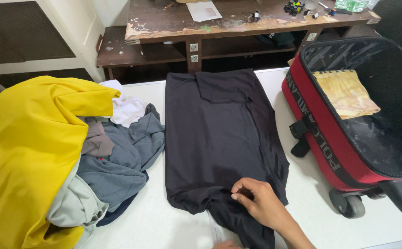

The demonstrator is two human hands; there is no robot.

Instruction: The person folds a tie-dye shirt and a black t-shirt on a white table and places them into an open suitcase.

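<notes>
At the near edge only a sliver of the left hand (228, 244) shows, its grip unreadable; the right hand (258, 200) pinches the hem of the black shirt (219, 133) spread on the table (164, 226). Farther right, an open red suitcase (323, 143) contains a folded yellow cloth (346, 92)

A white desk (164, 221) is seen carrying a black shirt (219, 133), spread flat along its middle. A heap of clothes (113, 157), topped by a yellow garment (30, 143), is piled at the left. An open red suitcase (330, 147) is set at the right edge, well apart from the heap.
</notes>
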